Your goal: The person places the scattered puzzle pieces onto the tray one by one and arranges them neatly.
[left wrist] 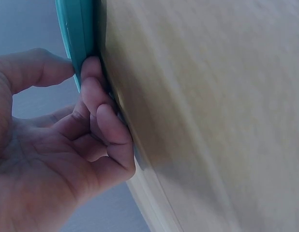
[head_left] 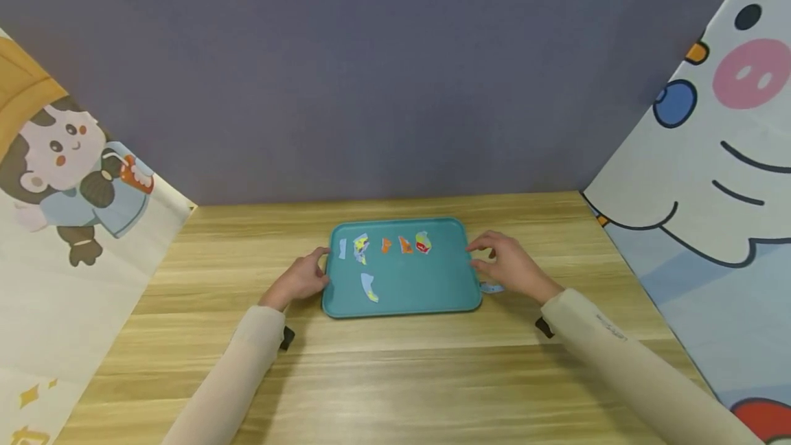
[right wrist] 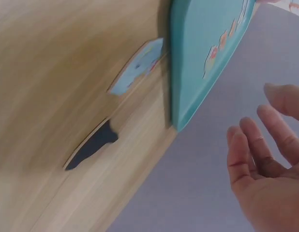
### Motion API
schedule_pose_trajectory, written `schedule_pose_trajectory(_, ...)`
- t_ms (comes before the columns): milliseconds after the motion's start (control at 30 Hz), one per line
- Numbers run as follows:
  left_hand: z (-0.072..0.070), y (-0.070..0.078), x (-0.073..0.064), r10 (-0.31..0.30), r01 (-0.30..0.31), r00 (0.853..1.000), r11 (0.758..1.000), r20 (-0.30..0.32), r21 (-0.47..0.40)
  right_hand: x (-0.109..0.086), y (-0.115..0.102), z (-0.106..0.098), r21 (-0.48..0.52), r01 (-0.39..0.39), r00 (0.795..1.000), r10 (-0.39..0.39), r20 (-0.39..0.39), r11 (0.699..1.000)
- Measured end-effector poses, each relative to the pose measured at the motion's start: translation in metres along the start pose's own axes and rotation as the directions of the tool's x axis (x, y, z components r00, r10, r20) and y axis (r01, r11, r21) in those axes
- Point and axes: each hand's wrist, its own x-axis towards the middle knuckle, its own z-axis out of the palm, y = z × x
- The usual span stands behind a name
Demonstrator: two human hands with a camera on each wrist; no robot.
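A teal rectangular tray (head_left: 426, 287) lies on the wooden table, bearing several flat, irregular printed pieces. My left hand (head_left: 301, 279) is at its left edge; in the left wrist view the thumb presses the rim while curled fingers (left wrist: 98, 94) meet its side, pinching it. Beside the tray's right edge is my right hand (head_left: 508, 265), fingers loosely bent and apart from the rim in the right wrist view, holding nothing. On the tray are a red-and-green piece (head_left: 423, 242), an orange piece (head_left: 405, 245) and a curved light-blue piece (head_left: 369, 287).
Off the tray's right side, a light-blue piece (right wrist: 137, 67) and a dark piece (right wrist: 93, 145) lie on the wooden table (head_left: 395, 383). The dark one is hidden in the head view. A grey panel (head_left: 395, 74) stands behind, with cartoon-printed panels (head_left: 711, 177) at both sides.
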Motion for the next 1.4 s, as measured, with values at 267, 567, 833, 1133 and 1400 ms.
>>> schedule_pose_trajectory(267, 0.001, -0.003, 0.0, 0.001, -0.001, 1.0, 1.0, 0.003, -0.002, -0.011, 0.015, -0.006, -0.018, -0.045, 0.999, 0.045, -0.015, 0.999)
schedule_pose_trajectory(567, 0.002, -0.002, 0.001, -0.006, 0.006, 1.0, 1.0, 0.009, 0.002, -0.027, 0.035, -0.008, -0.074, -0.125, 0.981, 0.134, 0.137, 0.989)
schedule_pose_trajectory(833, 0.001, 0.0, 0.001, -0.02, 0.02, 1.0, 1.0, 0.01, 0.013, -0.034, 0.046, -0.003, -0.087, -0.099, 0.966, 0.117, 0.229, 0.991)
schedule_pose_trajectory(1133, 0.002, -0.001, 0.004, -0.011, 0.011, 1.0, 1.0, 0.01, 0.007, -0.035, 0.049, 0.004, -0.087, -0.069, 0.97, 0.088, 0.229, 0.994)
schedule_pose_trajectory(1400, 0.001, -0.002, 0.005, -0.031, 0.031, 0.999, 1.0, 0.018, -0.003, -0.031, 0.047, 0.012, -0.064, -0.046, 0.977, 0.058, 0.206, 0.997)
